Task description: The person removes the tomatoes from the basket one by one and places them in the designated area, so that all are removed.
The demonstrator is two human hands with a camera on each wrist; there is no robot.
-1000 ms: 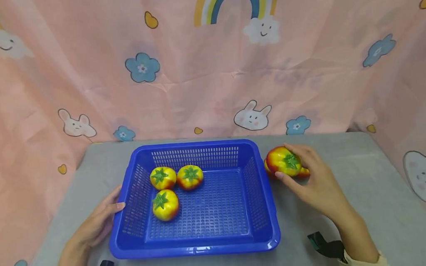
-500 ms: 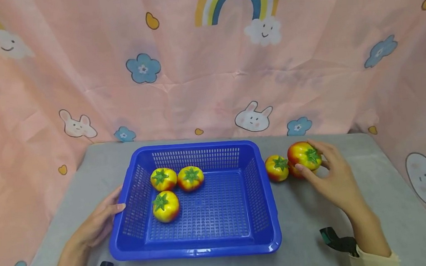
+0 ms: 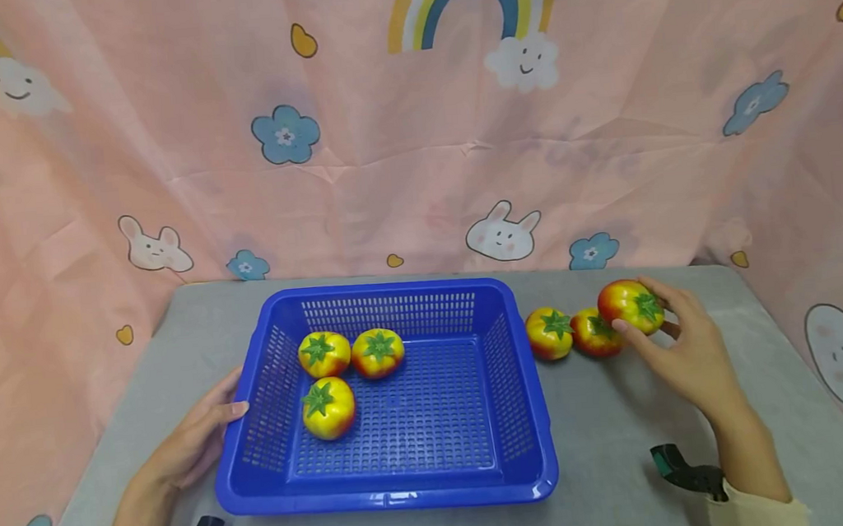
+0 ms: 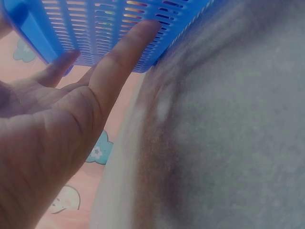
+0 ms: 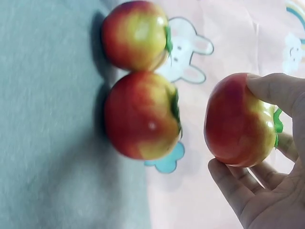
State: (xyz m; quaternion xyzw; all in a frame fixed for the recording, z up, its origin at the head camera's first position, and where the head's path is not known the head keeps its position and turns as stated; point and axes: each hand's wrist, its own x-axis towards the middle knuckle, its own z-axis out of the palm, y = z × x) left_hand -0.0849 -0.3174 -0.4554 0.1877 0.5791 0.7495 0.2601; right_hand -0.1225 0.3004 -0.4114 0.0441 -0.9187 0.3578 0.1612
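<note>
My right hand (image 3: 684, 341) holds a red-and-yellow tomato (image 5: 240, 121) with a green leafy top between thumb and fingers. In the right wrist view, a gap shows between this tomato and the table. Two similar tomatoes, one (image 3: 549, 333) near the basket's right wall and another (image 3: 595, 333) beside it, sit side by side on the table. At the left side of the blue plastic basket (image 3: 398, 496), my left hand (image 3: 193, 438) has its thumb over the rim and its fingers (image 4: 116, 67) against the slotted outer wall. Three tomatoes (image 3: 329, 408) lie in the basket's left part.
A grey cloth-like surface (image 3: 616, 462) covers the table. Behind it and along both sides hangs a pink curtain (image 3: 386, 191) printed with rabbits, flowers and rainbows. Dark wrist mounts (image 3: 687, 473) stick out near both sleeves.
My right hand has moved rightward with the tomato, away from the basket. The two tomatoes on the table, earlier partly hidden behind it, now show. The left hand and basket stay put.
</note>
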